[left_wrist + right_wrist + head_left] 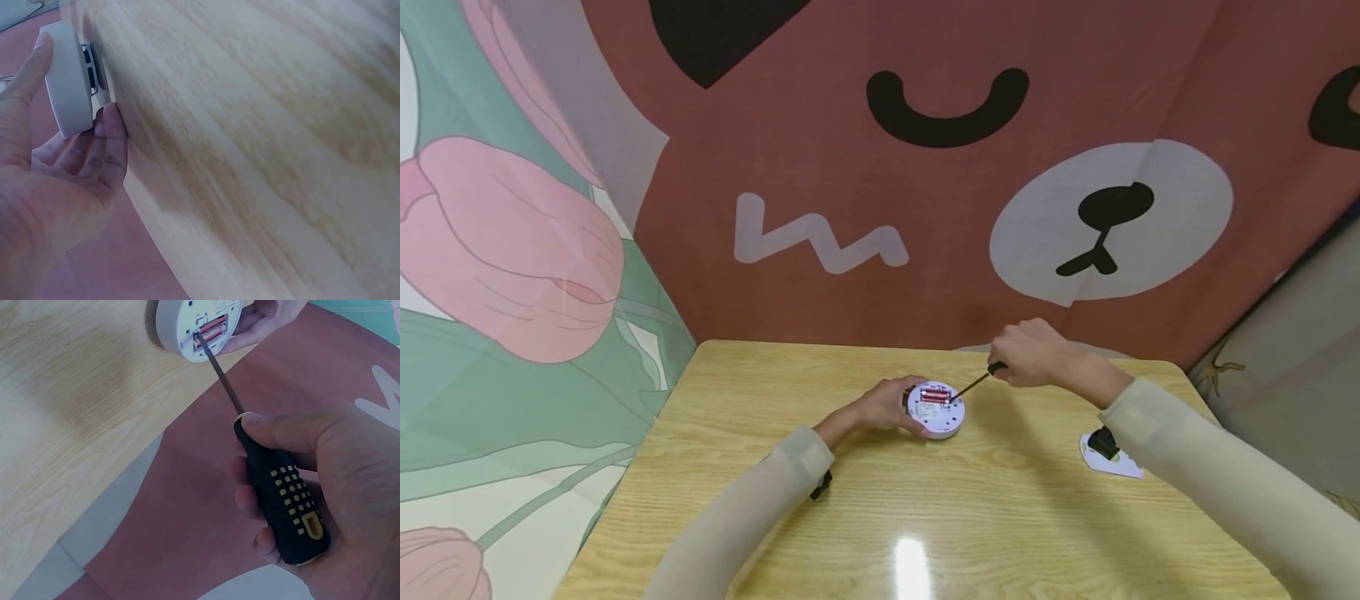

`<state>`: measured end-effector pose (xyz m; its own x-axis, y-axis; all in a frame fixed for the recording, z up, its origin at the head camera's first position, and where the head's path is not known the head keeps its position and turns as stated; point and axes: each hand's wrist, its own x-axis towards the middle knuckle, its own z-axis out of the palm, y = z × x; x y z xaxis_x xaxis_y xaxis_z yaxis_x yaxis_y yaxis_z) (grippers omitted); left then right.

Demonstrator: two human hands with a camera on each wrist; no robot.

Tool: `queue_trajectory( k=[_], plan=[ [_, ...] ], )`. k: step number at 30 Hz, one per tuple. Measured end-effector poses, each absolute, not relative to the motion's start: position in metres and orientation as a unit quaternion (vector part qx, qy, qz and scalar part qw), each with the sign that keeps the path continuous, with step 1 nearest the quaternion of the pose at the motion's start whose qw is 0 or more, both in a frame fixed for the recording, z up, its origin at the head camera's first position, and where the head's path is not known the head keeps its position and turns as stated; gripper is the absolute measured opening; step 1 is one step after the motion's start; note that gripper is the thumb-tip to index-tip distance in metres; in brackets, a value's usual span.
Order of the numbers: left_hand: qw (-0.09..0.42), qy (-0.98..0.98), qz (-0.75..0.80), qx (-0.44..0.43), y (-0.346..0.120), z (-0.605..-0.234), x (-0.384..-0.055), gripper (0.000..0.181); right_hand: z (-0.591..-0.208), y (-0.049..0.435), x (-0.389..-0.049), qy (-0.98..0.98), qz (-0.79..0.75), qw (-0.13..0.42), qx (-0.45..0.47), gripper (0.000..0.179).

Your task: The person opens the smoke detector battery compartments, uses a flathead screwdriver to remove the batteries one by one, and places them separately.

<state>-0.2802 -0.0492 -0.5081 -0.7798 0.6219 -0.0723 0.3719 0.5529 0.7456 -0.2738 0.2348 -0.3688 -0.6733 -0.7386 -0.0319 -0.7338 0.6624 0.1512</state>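
My left hand [883,406] grips a round white smoke detector [934,423] by its side, tilted up over the table. In the left wrist view, the thumb lies on one face of the smoke detector [67,81] and fingers reach beneath it, near the tabletop. Red batteries [936,397] sit in the open compartment on its back. My right hand [1030,354] holds a screwdriver by its black handle with yellow dots [290,500]. The screwdriver's shaft [226,386] reaches the smoke detector at the end of the batteries [211,331]; its exact contact is too small to tell.
A wooden table [850,533] lies under both hands. To the right, a flat white piece [1123,467] lies partly hidden by the right sleeve and a black object [1103,443]. A printed curtain [820,308] hangs close behind the table's far edge.
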Motion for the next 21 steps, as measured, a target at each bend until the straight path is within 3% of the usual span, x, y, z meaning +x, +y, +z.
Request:
queue_trajectory(
  k=[13,21],
  plan=[
    [0.172,0.862,0.382,0.285,-0.049,-0.507,-0.280,0.096,-0.360,0.220,-0.275,-0.913,-0.116,-0.005,0.392,0.057],
    [0.178,0.856,0.398,0.277,-0.049,-0.508,-0.281,0.094,-0.353,0.199,-0.275,-0.894,-0.184,0.030,0.408,0.056]
  ],
)
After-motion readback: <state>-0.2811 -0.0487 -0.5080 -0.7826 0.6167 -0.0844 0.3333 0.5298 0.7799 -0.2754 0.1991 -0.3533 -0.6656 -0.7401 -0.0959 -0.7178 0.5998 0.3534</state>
